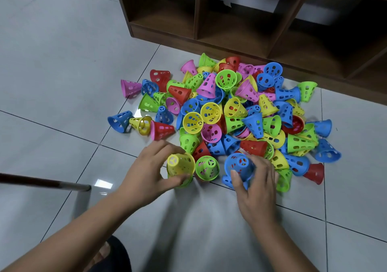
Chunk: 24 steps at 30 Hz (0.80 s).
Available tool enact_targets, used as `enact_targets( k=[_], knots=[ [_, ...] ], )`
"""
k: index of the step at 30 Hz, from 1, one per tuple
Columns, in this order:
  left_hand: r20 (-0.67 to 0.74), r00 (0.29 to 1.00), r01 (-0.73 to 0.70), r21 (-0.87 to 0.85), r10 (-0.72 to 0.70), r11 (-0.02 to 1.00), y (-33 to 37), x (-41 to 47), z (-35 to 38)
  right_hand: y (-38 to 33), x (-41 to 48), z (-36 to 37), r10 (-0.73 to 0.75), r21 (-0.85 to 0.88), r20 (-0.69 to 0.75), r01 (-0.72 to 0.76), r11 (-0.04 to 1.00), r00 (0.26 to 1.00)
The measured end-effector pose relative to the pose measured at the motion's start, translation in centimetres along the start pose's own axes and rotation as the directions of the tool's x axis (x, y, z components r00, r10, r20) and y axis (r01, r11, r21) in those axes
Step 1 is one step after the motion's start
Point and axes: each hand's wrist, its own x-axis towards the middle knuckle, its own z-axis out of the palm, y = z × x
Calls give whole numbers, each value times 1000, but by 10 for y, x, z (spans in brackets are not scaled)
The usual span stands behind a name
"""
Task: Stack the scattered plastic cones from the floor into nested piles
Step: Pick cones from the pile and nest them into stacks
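Observation:
A heap of several perforated plastic cones [230,112] in blue, yellow, green, pink and red lies on the tiled floor. At the heap's near edge my left hand [146,173] grips a yellow cone [181,164], its thumb under the rim and a green rim showing beneath it. My right hand [257,185] holds a blue cone [239,164] that sits on another blue cone. A green cone [207,168] stands upright between the two hands.
A dark wooden shelf unit [251,30] stands right behind the heap. A thin rod [41,181] lies on the floor at the left. Loose cones such as a blue one [120,120] lie left of the heap. My foot [109,255] is at the bottom.

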Motion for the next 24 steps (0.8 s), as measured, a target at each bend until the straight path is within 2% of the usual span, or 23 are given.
enact_targets(
  k=[3, 5, 10, 13, 15, 20, 22, 24],
  knots=[
    [60, 998, -24, 79, 19, 997, -9, -2, 12, -23, 3, 2, 59, 218, 36, -65, 974, 998],
    [87, 996, -29, 118, 19, 993, -15, -3, 20, -36, 5, 9, 28, 243, 91, -50, 969, 995],
    [145, 989, -42, 161, 19, 986, -31, -9, 36, -39, 3, 28, 2, 56, 234, -16, 998, 972],
    [143, 990, -25, 127, 7, 992, -35, -13, 41, -23, -2, 36, -6, -73, 323, 31, 997, 946],
    [143, 990, -18, 115, 2, 993, -36, -12, 41, -14, -4, 36, 10, -87, 360, 23, 996, 933],
    [214, 976, 22, 43, -30, 999, -45, -11, 29, 7, -2, 18, -2, -47, 292, 16, 999, 956],
    [201, 976, 95, -41, -85, 995, -48, -12, 20, 19, 2, 13, 72, -81, 224, -56, 995, 972],
    [117, 985, 135, -72, -126, 988, -54, -10, 11, 30, 8, 11, 163, -88, 176, -149, 985, 971]
  ],
)
